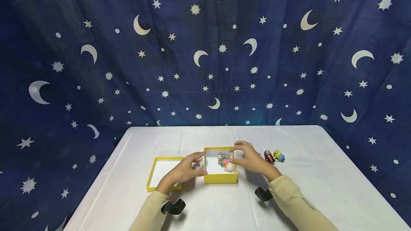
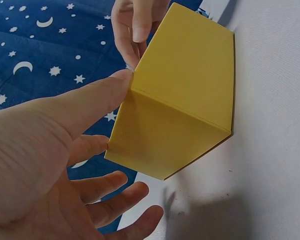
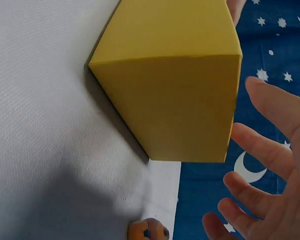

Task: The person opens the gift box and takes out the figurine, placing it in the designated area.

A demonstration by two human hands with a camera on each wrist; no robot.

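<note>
A yellow open-topped box [image 1: 221, 179] with a white inside stands on the table. Several small toys [image 1: 225, 162], silver, pink and whitish, lie in its right half. My left hand [image 1: 187, 167] is at the box's left side, with thumb and index fingertips at the rim and the other fingers spread. Across from it, my right hand [image 1: 248, 158] is at the right side, fingers spread and fingertips close to the rim. Neither hand grips anything. In the right wrist view, my right fingers [image 3: 262, 150] stand beside the yellow wall.
Left of the box lies its yellow-rimmed lid [image 1: 150, 176], white inside up, partly behind my left hand. Beyond my right hand are a dark red-and-black figurine [image 1: 269, 157] and a yellow-and-blue minion figure [image 1: 279, 155]. A white cloth covers the table [image 1: 218, 209]; a starry blue curtain [image 1: 179, 67] hangs behind.
</note>
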